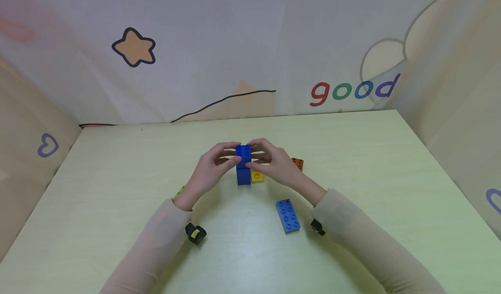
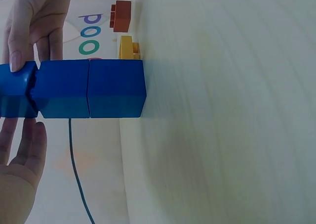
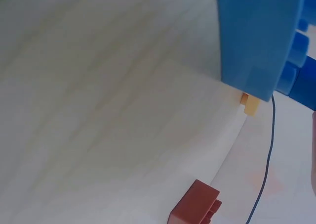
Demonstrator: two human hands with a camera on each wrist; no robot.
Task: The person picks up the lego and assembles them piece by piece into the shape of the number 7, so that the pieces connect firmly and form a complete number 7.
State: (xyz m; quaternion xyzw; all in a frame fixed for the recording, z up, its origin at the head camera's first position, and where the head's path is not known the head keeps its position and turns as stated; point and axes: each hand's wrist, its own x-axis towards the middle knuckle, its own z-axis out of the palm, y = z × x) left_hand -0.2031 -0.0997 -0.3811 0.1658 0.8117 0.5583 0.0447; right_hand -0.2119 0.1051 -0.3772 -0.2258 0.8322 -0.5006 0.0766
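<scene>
Having a light-blue, eight-stud plastic brick (image 1: 287,216) lying loose nearest on the pale-green table (image 1: 78,207); having a bright-green plastic piece (image 1: 179,191) mostly hidden leftward; pinching a dark-blue, square plastic brick (image 2: 17,93) with curled fingers of left hand (image 1: 209,168) and right hand (image 1: 278,165); holding it slightly askew atop two joined dark-blue plastic bricks (image 2: 69,90) standing upright; judging by the gap, having two layers done but not fully seating the third; leaving a yellow plastic brick (image 1: 257,177) beside them and an orange-brown plastic brick (image 1: 298,163) farther right, unstacked.
</scene>
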